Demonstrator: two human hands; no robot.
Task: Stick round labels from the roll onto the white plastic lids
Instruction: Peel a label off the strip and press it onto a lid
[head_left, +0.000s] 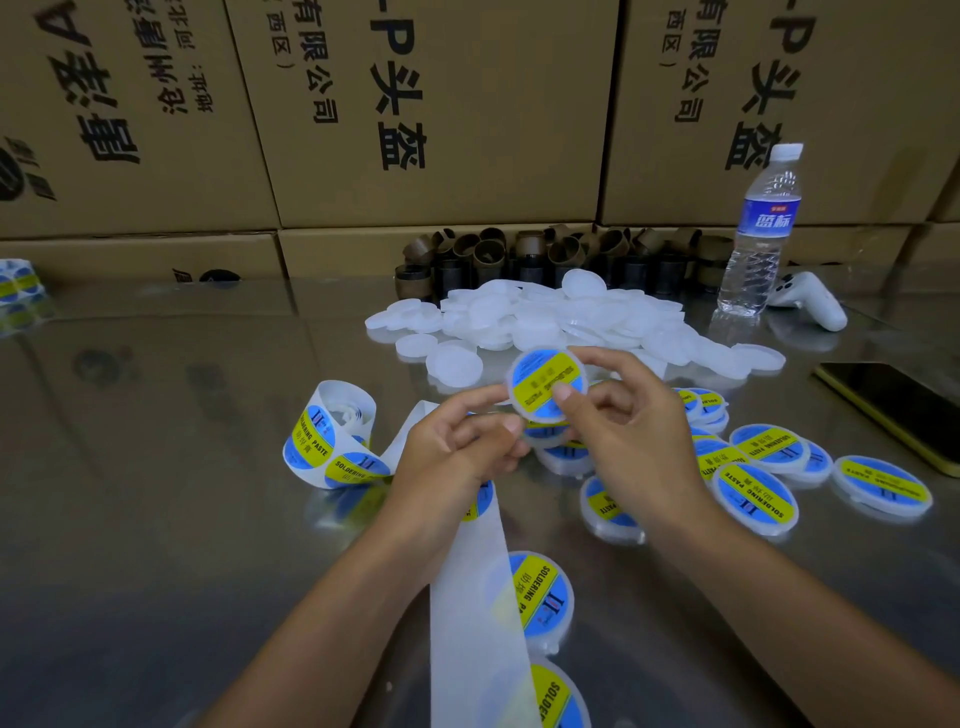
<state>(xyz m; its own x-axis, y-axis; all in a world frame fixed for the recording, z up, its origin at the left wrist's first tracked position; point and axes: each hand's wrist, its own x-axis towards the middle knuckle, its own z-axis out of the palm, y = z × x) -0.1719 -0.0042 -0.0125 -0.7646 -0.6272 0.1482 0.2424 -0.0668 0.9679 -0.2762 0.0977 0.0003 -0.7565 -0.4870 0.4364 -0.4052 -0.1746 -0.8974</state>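
Both hands are up over the steel table, and between them sits one white plastic lid, its blue-and-yellow round label facing the camera. The right hand grips it, thumb flat on the label and fingers curled behind the far rim; the left hand pinches the near-left edge with curled fingers. This looks like a feather-light piece, thin and a little springy, smooth enough to slip, so the rim is the place to hold while a thumb rubs the label flat from the middle outward. The sticker itself looks soft and tacky, likely to crease if pressed unevenly. The label roll stands just left of the hands, its pale backing strip running under the left wrist towards the camera. Bare lids lie in a heap just beyond the hands; finished lids are scattered to the right and near the strip. Further back stand cardboard cores, a water bottle, a white controller and stacked cartons; a phone lies far right. The strip crossing the near table and the crowd of finished lids are what could snag a set-down.
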